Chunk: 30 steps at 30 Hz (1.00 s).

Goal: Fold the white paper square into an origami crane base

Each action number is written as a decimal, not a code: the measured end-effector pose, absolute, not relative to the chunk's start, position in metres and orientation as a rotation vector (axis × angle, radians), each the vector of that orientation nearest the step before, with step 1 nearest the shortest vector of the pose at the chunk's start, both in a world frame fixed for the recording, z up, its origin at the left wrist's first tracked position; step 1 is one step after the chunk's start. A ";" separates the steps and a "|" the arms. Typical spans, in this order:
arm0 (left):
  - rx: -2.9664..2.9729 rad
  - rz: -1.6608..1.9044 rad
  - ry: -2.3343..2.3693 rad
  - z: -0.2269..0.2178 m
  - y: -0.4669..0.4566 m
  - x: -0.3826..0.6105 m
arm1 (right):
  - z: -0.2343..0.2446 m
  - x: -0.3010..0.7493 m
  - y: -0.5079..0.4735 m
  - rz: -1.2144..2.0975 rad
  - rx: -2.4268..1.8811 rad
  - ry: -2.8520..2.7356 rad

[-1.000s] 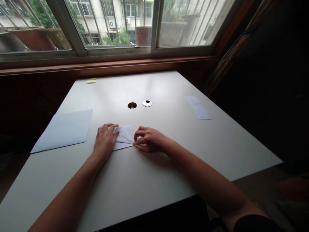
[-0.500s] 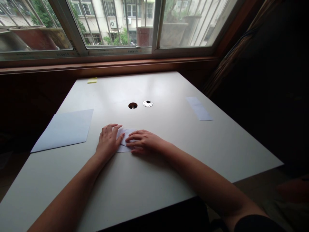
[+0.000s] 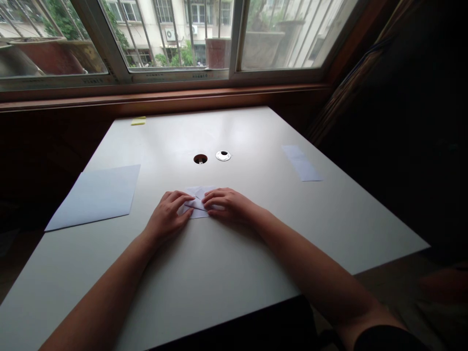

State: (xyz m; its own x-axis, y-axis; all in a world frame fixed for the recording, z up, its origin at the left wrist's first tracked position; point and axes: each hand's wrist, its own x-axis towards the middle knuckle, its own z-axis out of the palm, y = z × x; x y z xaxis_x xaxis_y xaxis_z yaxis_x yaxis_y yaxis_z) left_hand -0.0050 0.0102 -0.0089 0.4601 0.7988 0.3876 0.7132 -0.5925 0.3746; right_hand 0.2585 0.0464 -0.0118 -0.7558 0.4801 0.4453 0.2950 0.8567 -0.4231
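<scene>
Mid-frame, the left hand [image 3: 168,212], thumb and fingertips parted, and right hand [image 3: 227,204], grip unclear, touch folded white paper [image 3: 198,204]; uneven pressure could skew creases.

Across the top, a metal-framed sliding window [image 3: 235,44] with security bars [image 3: 190,34] outside. Beyond the glass, flowerpots [image 3: 51,56], green foliage [image 3: 185,54] and a pale apartment building [image 3: 182,14] bearing a boxy air-conditioner unit [image 3: 170,34]. Beneath the panes, a reddish-brown wooden sill [image 3: 164,100] above a dark wall [image 3: 54,146]. Just below, a white tabletop [image 3: 256,134] with a round cable hole [image 3: 200,159] and, near it, a round grommet cover [image 3: 223,156]. Gleams in grey daylight at the far end, dims toward the near edge. Deep shadow on the right; dull floor [image 3: 383,261] past the tabletop's corner.
</scene>
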 end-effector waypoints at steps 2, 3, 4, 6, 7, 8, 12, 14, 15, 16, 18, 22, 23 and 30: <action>2.549 0.835 1.319 -0.010 0.011 -0.006 | -0.010 0.259 0.045 0.437 -0.585 -2.473; 2.555 0.849 1.313 -0.010 0.012 -0.006 | -0.010 0.258 0.044 0.426 -0.599 -2.473; 2.567 0.861 1.306 -0.011 0.013 -0.006 | -0.009 0.258 0.043 0.413 -0.615 -2.472; 2.608 0.867 1.298 -0.011 0.013 -0.006 | -0.009 0.257 0.041 0.384 -0.644 -2.467; 2.635 0.860 1.293 -0.011 0.013 -0.006 | -0.009 0.256 0.041 0.372 -0.654 -2.465; 2.664 0.846 1.290 -0.011 0.013 -0.007 | -0.009 0.256 0.040 0.365 -0.661 -2.464; 2.739 0.783 1.295 -0.010 0.012 -0.007 | -0.010 0.256 0.040 0.367 -0.658 -2.475; 2.753 0.789 1.299 -0.011 0.012 -0.007 | -0.010 0.257 0.040 0.370 -0.651 -2.485; 2.756 0.797 1.299 -0.011 0.012 -0.007 | -0.010 0.256 0.040 0.369 -0.648 -2.488; 2.758 0.804 1.297 -0.012 0.012 -0.007 | -0.009 0.256 0.040 0.364 -0.649 -2.489; 2.757 0.813 1.288 -0.012 0.012 -0.007 | -0.009 0.255 0.040 0.341 -0.662 -2.490; 2.754 0.822 1.255 -0.012 0.012 -0.006 | -0.009 0.253 0.038 0.289 -0.719 -2.500; 2.751 0.825 1.246 -0.011 0.012 -0.006 | -0.008 0.253 0.037 0.290 -0.728 -2.503; 2.741 0.886 1.234 -0.010 0.011 -0.003 | -0.006 0.252 0.034 0.316 -0.752 -2.504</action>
